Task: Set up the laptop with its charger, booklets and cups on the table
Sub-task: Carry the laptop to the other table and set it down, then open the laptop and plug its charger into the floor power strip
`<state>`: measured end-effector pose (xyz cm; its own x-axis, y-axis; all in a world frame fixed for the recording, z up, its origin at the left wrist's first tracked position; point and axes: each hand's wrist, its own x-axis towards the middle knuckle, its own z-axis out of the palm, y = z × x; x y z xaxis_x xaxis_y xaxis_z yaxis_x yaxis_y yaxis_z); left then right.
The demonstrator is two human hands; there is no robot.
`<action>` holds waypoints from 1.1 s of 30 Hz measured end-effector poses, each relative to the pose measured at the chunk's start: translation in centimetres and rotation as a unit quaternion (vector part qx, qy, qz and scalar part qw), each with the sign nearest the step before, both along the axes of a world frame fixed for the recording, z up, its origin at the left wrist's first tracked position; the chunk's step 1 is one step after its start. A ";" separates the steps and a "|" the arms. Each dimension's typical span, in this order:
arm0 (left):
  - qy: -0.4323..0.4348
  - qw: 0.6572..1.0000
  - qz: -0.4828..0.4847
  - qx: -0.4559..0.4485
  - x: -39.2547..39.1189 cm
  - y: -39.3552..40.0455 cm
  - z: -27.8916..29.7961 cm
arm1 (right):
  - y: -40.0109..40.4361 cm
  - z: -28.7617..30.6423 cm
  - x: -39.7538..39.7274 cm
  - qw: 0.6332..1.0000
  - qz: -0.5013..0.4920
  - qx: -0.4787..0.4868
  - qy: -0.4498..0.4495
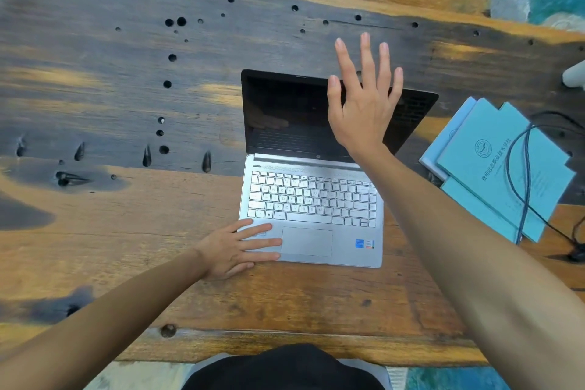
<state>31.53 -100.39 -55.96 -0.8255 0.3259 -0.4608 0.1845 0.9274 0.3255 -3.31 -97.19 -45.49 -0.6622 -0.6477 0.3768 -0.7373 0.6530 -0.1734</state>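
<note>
Head view: the open laptop (311, 199) sits near the front edge of the wooden table (95, 104), the left hand (235, 250) lying flat with straight, slightly spread fingers on its left palm rest, and the right hand (364, 101) raised at the top edge of the dark screen with fingers spread and straight, holding nothing. The light-blue booklets (503, 168) lie stacked just right of the laptop, with a dark charger cable (522, 174) looped across them. Likely hazards: a further push on the lid may strain the hinge, and the loose cable may drag the booklets if pulled.
</note>
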 end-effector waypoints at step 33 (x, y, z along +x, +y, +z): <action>0.105 0.954 0.279 0.028 -5.5 9.2 9.6 | 30.3 3.4 8.3 0.988 -0.069 0.037 -0.133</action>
<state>26.04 -91.21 -46.38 -0.9500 -0.1711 -0.2613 -0.2657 0.8827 0.3877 4.98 -66.84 -42.12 -0.8157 -0.5630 0.1329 -0.5747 0.7627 -0.2965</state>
